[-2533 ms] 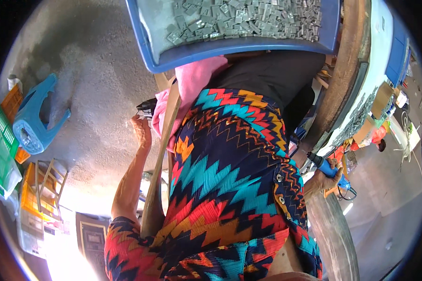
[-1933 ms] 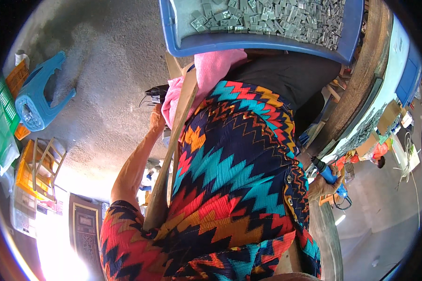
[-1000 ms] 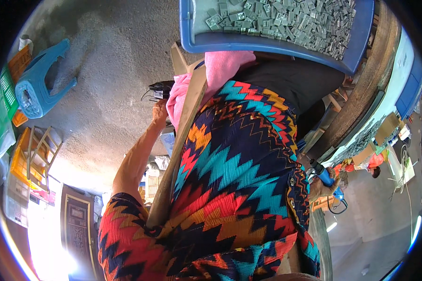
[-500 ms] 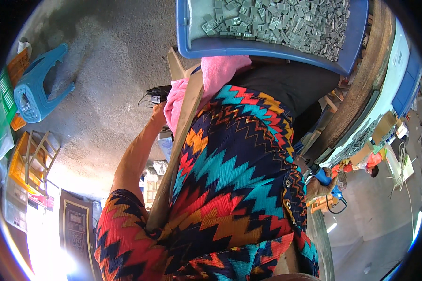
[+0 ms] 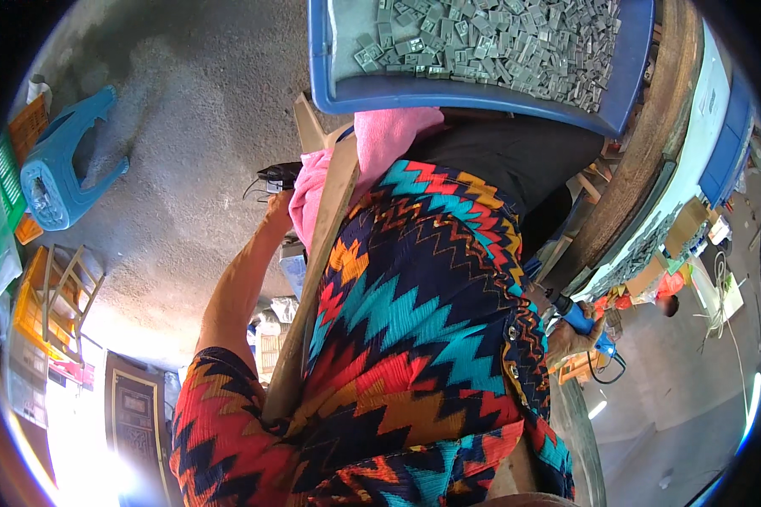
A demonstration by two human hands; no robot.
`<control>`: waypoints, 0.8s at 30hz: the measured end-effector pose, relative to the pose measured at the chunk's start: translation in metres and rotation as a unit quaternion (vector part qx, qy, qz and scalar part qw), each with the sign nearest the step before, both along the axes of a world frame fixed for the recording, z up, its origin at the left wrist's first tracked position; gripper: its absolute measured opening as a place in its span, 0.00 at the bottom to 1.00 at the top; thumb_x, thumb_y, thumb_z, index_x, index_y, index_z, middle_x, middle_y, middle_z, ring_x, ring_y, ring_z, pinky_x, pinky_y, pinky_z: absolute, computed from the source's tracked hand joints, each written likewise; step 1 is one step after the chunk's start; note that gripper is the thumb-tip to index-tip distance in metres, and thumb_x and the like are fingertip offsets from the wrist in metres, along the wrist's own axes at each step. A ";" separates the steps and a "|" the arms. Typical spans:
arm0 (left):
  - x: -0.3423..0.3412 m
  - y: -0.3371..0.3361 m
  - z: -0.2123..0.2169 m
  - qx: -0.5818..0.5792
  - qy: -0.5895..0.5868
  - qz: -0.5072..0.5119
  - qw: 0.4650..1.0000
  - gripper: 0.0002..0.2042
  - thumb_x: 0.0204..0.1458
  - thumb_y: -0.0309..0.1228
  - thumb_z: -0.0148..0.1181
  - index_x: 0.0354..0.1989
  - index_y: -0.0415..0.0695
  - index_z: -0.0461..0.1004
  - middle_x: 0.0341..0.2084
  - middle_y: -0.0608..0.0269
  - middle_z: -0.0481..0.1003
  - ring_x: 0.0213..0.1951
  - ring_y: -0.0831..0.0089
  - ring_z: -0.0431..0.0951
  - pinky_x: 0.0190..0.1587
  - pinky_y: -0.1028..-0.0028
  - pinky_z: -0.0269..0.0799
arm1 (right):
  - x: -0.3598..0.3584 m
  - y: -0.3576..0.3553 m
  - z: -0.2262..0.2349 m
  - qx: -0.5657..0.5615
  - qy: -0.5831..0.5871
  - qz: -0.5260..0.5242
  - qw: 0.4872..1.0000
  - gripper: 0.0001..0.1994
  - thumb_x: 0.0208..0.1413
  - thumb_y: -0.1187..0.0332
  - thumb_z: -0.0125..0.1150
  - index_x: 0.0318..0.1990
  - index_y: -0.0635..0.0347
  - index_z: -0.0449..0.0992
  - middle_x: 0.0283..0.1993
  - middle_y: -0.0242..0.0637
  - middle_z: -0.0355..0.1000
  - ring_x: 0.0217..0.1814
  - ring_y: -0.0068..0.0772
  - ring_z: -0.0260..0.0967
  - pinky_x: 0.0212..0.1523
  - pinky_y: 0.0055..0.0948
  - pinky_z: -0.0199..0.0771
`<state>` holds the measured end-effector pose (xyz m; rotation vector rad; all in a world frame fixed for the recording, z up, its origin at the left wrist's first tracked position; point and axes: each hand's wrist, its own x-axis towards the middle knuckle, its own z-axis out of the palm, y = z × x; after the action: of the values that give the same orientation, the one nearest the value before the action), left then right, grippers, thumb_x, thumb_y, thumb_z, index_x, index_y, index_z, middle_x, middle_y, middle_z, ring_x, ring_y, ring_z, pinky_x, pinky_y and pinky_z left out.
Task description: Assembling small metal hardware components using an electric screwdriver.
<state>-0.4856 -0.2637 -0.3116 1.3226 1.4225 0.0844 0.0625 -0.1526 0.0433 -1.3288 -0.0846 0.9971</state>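
Note:
At the right, past the patterned shirt, my right hand (image 5: 572,340) is closed around a blue handheld power tool (image 5: 578,318) with a dark nose and a cord. On the other side, my left hand (image 5: 281,205) is partly covered by a pink cloth (image 5: 313,190); its fingers are hidden. Close beyond it is a small black object (image 5: 281,176) with thin wires, and I cannot make out whether the hand grips it. A blue tray (image 5: 473,95) full of small grey rectangular parts (image 5: 499,51) stands at the top.
A wooden bar (image 5: 330,211) runs along my left side. At the far left are a blue plastic stool (image 5: 51,190), a green crate (image 5: 4,198) and a yellow crate (image 5: 30,317). A wooden table edge (image 5: 638,169) curves along the right, with another person (image 5: 664,296) beyond.
The whole view has shifted slightly, so the tray and stool appear a little lower and further left. Both hands keep nearly the same places, with the blue tool still in my right hand.

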 end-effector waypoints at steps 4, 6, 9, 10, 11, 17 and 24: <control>-0.003 -0.015 -0.011 -0.015 -0.008 0.045 0.999 0.14 0.41 0.42 0.58 0.33 0.46 0.74 0.28 0.49 0.75 0.34 0.50 0.74 0.35 0.60 0.71 | 0.000 0.002 -0.001 0.001 0.008 0.001 1.000 0.09 0.45 0.73 0.57 0.29 0.66 0.62 0.27 0.39 0.58 0.25 0.27 0.55 0.34 0.29 0.60; -0.005 -0.018 -0.016 -0.016 0.000 0.047 0.999 0.14 0.41 0.42 0.58 0.33 0.46 0.74 0.28 0.49 0.74 0.34 0.50 0.74 0.36 0.59 0.71 | 0.000 0.002 -0.002 0.001 0.011 0.002 1.000 0.09 0.45 0.73 0.57 0.29 0.66 0.62 0.27 0.39 0.58 0.25 0.27 0.55 0.34 0.29 0.60; -0.001 -0.003 -0.006 -0.055 -0.006 0.080 0.995 0.14 0.41 0.42 0.57 0.32 0.46 0.74 0.27 0.50 0.74 0.33 0.52 0.74 0.34 0.60 0.70 | 0.003 0.002 -0.002 0.004 0.007 0.002 1.000 0.09 0.45 0.73 0.57 0.29 0.66 0.62 0.27 0.38 0.58 0.25 0.27 0.55 0.34 0.29 0.60; 0.000 0.001 -0.001 -0.069 -0.006 0.091 0.993 0.14 0.41 0.41 0.57 0.31 0.45 0.74 0.27 0.50 0.74 0.32 0.52 0.74 0.34 0.61 0.70 | 0.004 0.002 -0.001 0.004 0.007 0.002 1.000 0.09 0.45 0.73 0.57 0.29 0.65 0.62 0.27 0.38 0.58 0.25 0.27 0.55 0.34 0.29 0.60; 0.002 0.006 0.004 -0.082 -0.007 0.103 0.991 0.13 0.41 0.41 0.57 0.31 0.45 0.74 0.26 0.50 0.74 0.32 0.53 0.73 0.33 0.61 0.70 | 0.004 0.002 -0.001 0.005 0.007 0.003 1.000 0.09 0.45 0.73 0.57 0.29 0.65 0.62 0.27 0.38 0.58 0.25 0.27 0.55 0.34 0.29 0.60; 0.007 0.032 0.044 -0.161 -0.008 0.168 0.972 0.12 0.42 0.40 0.57 0.29 0.45 0.73 0.24 0.52 0.73 0.29 0.56 0.73 0.30 0.64 0.68 | 0.007 0.004 -0.001 0.008 0.009 0.004 1.000 0.09 0.45 0.74 0.57 0.29 0.65 0.62 0.27 0.38 0.58 0.24 0.27 0.55 0.34 0.29 0.60; 0.011 0.068 0.086 -0.240 -0.012 0.235 0.942 0.11 0.42 0.39 0.57 0.27 0.44 0.73 0.21 0.54 0.73 0.26 0.59 0.72 0.27 0.66 0.67 | 0.005 0.007 -0.002 0.025 0.010 -0.002 1.000 0.09 0.45 0.74 0.57 0.29 0.65 0.61 0.27 0.38 0.57 0.24 0.27 0.55 0.34 0.29 0.60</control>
<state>-0.4750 -0.1959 -0.2257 0.5686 1.5879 0.0632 0.0678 -0.1457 0.0413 -1.2735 -0.0910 0.9977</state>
